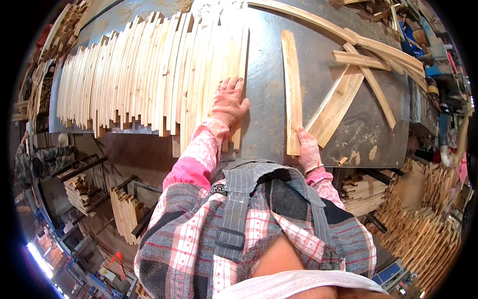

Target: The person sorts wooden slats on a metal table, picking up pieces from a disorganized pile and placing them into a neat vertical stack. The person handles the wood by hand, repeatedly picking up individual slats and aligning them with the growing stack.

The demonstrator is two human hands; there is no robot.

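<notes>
My left hand (229, 102), in a pale pinkish glove, lies flat with fingers stretched over the right end of a long row of wooden strips (164, 74). The strips are packed side by side on a metal table (264, 99), their near ends uneven. My gloved right hand (309, 150) is closed at the near end of a single wooden strip (292, 84), which lies apart from the row. Part of its grip is hidden. Just right of that strip a wider board (336, 102) lies at a slant.
Several loose strips (371, 82) cross each other on the table's right side, and a long curved-looking strip (308, 19) lies at the back. Stacks of wood (128, 214) stand on racks below left. A large wood pile (423, 229) is below right. Another person (45, 159) is at far left.
</notes>
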